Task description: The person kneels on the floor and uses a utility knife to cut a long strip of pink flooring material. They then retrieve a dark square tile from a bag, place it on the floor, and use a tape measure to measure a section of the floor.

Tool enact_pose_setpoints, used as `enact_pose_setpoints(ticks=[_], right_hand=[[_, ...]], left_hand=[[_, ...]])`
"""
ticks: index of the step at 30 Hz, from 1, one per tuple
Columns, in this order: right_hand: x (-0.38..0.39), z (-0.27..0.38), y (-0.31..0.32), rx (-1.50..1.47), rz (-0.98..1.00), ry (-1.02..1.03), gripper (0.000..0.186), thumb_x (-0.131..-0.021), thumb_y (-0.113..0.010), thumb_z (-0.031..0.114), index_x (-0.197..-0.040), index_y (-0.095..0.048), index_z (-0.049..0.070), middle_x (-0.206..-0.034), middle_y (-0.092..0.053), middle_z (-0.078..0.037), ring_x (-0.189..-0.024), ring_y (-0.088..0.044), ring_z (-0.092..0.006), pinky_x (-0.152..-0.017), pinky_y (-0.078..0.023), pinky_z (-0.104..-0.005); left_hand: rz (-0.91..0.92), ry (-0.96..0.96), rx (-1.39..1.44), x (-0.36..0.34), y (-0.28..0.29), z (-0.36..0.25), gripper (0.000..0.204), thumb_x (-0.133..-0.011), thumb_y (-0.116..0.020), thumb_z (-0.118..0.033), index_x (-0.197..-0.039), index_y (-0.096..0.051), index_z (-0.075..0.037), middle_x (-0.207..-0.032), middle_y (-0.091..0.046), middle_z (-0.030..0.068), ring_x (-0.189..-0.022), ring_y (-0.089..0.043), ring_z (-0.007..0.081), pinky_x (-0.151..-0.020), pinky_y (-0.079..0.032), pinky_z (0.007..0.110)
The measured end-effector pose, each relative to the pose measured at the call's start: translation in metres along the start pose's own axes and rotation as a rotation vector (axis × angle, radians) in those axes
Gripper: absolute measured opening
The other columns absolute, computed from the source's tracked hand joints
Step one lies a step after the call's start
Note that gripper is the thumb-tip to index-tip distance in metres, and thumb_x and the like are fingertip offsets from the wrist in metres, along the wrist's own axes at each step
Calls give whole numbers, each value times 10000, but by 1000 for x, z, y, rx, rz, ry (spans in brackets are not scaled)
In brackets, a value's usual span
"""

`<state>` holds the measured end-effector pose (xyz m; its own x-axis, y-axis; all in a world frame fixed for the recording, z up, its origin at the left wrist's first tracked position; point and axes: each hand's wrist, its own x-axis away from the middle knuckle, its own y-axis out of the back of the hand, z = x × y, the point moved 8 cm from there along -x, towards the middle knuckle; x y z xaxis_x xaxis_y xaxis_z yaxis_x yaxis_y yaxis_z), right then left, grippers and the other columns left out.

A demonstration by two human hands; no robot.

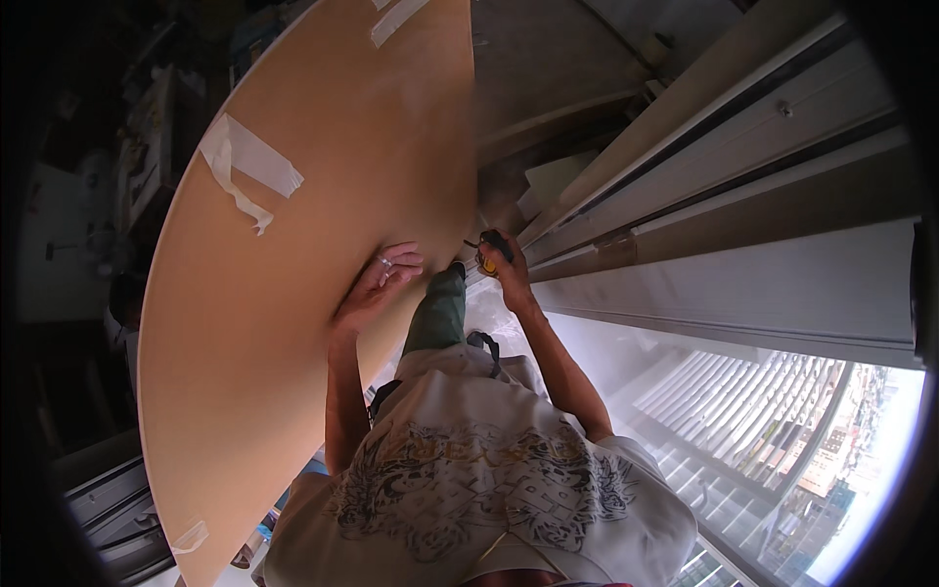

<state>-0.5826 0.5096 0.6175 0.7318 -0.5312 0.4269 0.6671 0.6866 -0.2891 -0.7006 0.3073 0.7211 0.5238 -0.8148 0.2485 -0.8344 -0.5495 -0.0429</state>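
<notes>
A large tan board [293,323], its edges bowed by the lens, fills the left side and middle. My left hand [380,282], with a ring on one finger, lies at the board's face near its right edge. Its fingers are extended and a little bent, and nothing shows in them; whether the palm presses on the board I cannot tell. A yellow and black tape measure [488,260] is gripped in my right hand [513,271], just right of the board. A short dark end sticks out of it to the left.
Pale tape strips [256,161] cling to the board, one with a loose curling end. Long white frame profiles [724,279] lean along the right. Beyond them are a slatted blind [724,401] and a bright window. Dim shelves and clutter [147,147] stand at the left.
</notes>
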Motion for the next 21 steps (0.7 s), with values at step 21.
enact_pose_setpoints(ticks=[21], right_hand=[[-318,-75,120,245,-318,-97,540,-785,-806,358,-1204,-571,112,-870,-602,-42,-682,-601,-151,-510,-522,-284]], left_hand=[[-113,203,453,-51,7,49,537,-986,-603,-173,-1457,-411,2,-1378,-527,132,-1289,-504,227,-1129,-365,363]])
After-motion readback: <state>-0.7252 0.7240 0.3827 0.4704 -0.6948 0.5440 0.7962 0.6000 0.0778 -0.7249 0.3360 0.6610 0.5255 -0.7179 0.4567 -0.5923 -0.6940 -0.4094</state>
